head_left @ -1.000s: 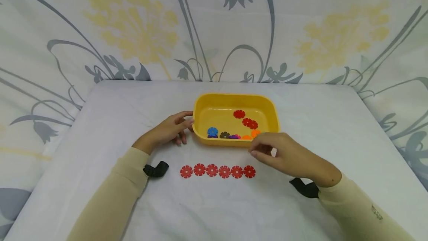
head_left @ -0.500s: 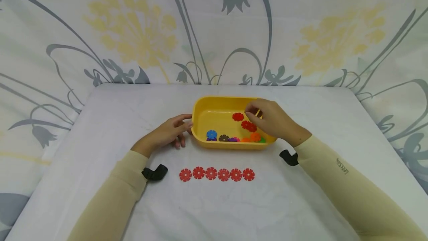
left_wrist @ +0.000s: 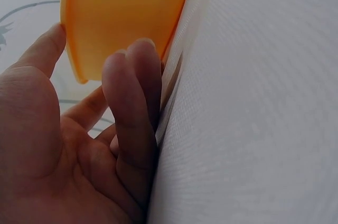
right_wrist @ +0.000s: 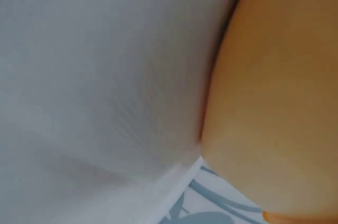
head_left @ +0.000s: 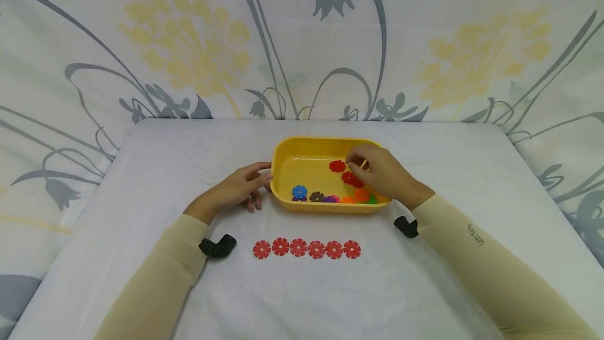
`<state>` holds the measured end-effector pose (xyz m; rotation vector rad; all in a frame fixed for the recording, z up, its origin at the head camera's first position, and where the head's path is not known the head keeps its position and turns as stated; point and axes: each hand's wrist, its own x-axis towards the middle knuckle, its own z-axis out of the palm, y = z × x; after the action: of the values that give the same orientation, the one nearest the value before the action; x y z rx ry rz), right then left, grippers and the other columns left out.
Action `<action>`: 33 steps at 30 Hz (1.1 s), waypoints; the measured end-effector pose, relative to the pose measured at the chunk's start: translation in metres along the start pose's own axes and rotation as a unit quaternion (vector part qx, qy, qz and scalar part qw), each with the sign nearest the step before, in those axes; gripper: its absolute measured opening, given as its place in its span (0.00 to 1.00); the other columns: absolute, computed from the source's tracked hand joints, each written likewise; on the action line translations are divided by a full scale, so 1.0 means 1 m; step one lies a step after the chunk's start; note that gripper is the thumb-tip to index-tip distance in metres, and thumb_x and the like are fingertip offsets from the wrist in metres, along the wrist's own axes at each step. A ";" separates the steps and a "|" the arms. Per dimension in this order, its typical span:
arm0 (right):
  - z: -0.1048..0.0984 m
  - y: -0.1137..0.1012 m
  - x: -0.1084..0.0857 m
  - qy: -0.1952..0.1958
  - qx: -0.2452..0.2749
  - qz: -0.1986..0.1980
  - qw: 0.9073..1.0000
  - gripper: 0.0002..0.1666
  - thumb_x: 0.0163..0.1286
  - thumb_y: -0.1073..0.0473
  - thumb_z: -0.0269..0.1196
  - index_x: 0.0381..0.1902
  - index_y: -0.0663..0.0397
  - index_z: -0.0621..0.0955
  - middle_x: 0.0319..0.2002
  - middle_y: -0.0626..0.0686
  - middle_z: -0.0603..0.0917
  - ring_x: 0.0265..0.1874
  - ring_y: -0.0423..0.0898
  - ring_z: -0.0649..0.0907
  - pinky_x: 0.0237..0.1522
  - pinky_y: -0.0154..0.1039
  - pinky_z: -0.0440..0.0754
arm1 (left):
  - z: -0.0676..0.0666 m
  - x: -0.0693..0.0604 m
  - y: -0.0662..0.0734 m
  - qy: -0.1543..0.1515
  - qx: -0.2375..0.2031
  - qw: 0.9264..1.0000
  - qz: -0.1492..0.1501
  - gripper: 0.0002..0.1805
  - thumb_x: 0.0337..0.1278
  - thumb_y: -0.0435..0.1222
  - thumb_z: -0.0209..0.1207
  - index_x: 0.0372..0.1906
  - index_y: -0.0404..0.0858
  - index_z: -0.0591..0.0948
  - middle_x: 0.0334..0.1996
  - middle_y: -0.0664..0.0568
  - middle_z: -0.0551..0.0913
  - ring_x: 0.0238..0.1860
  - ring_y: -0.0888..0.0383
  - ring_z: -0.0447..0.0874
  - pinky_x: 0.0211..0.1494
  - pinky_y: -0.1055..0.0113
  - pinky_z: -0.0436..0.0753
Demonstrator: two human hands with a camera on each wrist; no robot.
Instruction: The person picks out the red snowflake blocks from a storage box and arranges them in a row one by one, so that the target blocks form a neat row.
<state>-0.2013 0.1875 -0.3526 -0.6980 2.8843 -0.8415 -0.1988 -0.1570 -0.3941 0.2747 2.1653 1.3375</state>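
A yellow plastic tray (head_left: 302, 146) stands on the white-covered table. My left hand (head_left: 235, 188) rests against its left end, thumb and forefinger touching the rim and the other fingers bent loosely beside the wall (left_wrist: 127, 18). Over the right part of the tray reaches my right hand (head_left: 384, 172), thumb and forefinger bent close together by the red notched discs (head_left: 337, 166). Whether something lies between those fingertips is hidden. The right wrist view shows the tray's outer wall (right_wrist: 274, 92) but no fingers. Several red flower-shaped discs (head_left: 298, 247) form a row before the tray.
Along the tray's near wall lie a blue disc (head_left: 299, 191), a brown disc (head_left: 317, 197), purple ones, orange discs (head_left: 361, 195) and a green one. A flower-patterned cloth (head_left: 189, 41) hangs behind the table. Black straps (head_left: 218, 246) sit at both wrists.
My right hand has moved from the tray's near right edge up and into the tray, then shifted only slightly. My left hand has stayed at the left end.
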 end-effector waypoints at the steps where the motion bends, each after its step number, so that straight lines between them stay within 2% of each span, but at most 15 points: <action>1: 0.001 0.000 -0.001 0.001 -0.002 0.001 1.000 0.08 0.72 0.61 0.62 0.46 0.58 0.82 0.40 0.53 0.84 0.41 0.49 0.81 0.49 0.47 0.85 | 0.000 -0.001 0.000 0.000 0.000 1.000 -0.001 0.35 0.72 0.57 0.50 0.77 0.50 0.60 0.51 0.43 0.79 0.24 0.54 0.79 0.33 0.66 0.84; 6: 0.006 -0.003 -0.004 0.008 -0.018 0.014 1.000 0.09 0.72 0.60 0.62 0.46 0.57 0.82 0.41 0.52 0.84 0.42 0.49 0.80 0.49 0.47 0.84 | 0.000 -0.005 0.001 0.001 0.002 1.000 -0.001 0.35 0.72 0.57 0.51 0.77 0.50 0.59 0.51 0.43 0.80 0.25 0.53 0.80 0.34 0.66 0.84; 17: 0.004 -0.003 -0.004 0.017 -0.049 0.020 0.998 0.09 0.72 0.58 0.62 0.45 0.55 0.82 0.41 0.51 0.85 0.42 0.48 0.80 0.49 0.46 0.85 | -0.001 -0.001 0.009 -0.001 0.004 1.000 0.012 0.34 0.72 0.57 0.50 0.76 0.50 0.61 0.51 0.43 0.80 0.24 0.54 0.79 0.32 0.66 0.83; 22: 0.006 -0.002 -0.001 0.015 -0.058 0.024 0.998 0.08 0.71 0.58 0.63 0.45 0.55 0.82 0.39 0.51 0.84 0.40 0.48 0.79 0.48 0.45 0.85 | -0.001 0.001 0.006 -0.001 0.000 1.000 0.015 0.34 0.72 0.57 0.50 0.76 0.50 0.61 0.51 0.43 0.80 0.23 0.54 0.79 0.32 0.67 0.83; 29: 0.012 -0.002 -0.002 0.000 -0.065 0.037 0.997 0.09 0.71 0.56 0.63 0.45 0.53 0.82 0.38 0.50 0.83 0.37 0.47 0.78 0.44 0.41 0.84 | 0.001 0.000 -0.002 0.000 -0.002 1.000 -0.001 0.35 0.72 0.58 0.51 0.77 0.51 0.61 0.50 0.44 0.80 0.23 0.55 0.79 0.32 0.67 0.83; 33: 0.009 -0.005 -0.003 0.006 -0.078 0.039 0.996 0.09 0.71 0.57 0.63 0.46 0.54 0.82 0.38 0.50 0.83 0.37 0.47 0.79 0.44 0.42 0.84 | 0.001 0.000 -0.001 0.001 -0.002 1.000 0.007 0.34 0.72 0.57 0.50 0.76 0.52 0.61 0.50 0.44 0.80 0.23 0.54 0.79 0.32 0.67 0.83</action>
<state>-0.1953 0.1806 -0.3584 -0.5893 2.9899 -0.6202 -0.1986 -0.1572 -0.3957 0.2863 2.1654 1.3505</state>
